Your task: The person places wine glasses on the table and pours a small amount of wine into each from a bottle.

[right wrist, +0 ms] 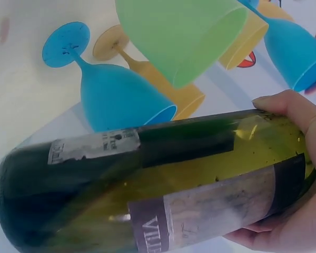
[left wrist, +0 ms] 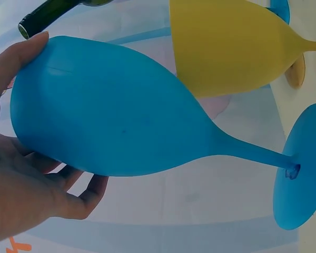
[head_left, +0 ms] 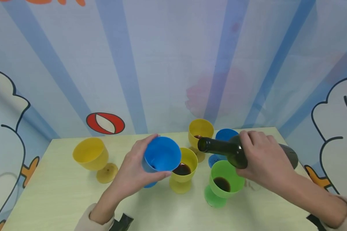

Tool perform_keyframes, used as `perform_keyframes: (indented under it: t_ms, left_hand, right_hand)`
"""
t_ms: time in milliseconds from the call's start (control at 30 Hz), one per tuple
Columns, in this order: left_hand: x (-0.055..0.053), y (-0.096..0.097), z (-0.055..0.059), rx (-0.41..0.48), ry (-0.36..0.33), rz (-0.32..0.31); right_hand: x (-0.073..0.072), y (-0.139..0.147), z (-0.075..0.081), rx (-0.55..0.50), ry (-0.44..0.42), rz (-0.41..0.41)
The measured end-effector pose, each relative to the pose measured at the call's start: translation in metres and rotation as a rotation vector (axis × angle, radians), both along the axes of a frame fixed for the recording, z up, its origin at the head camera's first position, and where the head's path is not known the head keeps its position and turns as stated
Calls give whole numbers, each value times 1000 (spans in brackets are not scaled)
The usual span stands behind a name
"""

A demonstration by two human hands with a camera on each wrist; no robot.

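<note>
My left hand (head_left: 134,175) grips a blue wine goblet (head_left: 162,153) around its bowl, thumb on the near side. A small dark spot shows low inside that bowl. In the left wrist view its stem and round foot (left wrist: 300,168) are in full sight. My right hand (head_left: 266,160) holds a dark green wine bottle (right wrist: 163,184) by its body, tilted with the neck (head_left: 219,146) pointing left. The bottle mouth is apart from the held goblet, to its right. Beside the held goblet stands a yellow goblet (head_left: 181,187) with dark liquid inside.
A green goblet (head_left: 215,199) with dark liquid stands below the bottle. Behind are another yellow goblet (head_left: 200,126) with dark liquid and a second blue goblet (head_left: 226,134), partly covered by the bottle. One more yellow goblet (head_left: 91,155) stands at left. A printed cloth (head_left: 173,64) hangs behind the table.
</note>
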State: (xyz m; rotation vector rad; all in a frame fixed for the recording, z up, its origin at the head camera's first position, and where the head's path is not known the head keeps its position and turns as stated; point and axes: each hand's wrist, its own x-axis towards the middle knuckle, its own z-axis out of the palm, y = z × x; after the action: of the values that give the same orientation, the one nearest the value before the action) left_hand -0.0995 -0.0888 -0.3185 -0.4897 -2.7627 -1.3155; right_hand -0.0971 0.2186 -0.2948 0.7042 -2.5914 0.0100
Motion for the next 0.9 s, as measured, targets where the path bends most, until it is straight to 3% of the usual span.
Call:
perform_keyframes:
  t_ms: [700,900]
  left_hand:
    - [8,11,7,-35,19,-11]
    - [9,14,8,-46,30,-22]
  right_hand:
    - [-1,-20,-2,167,37,-3]
    - [-2,-24,-3,191,126,21]
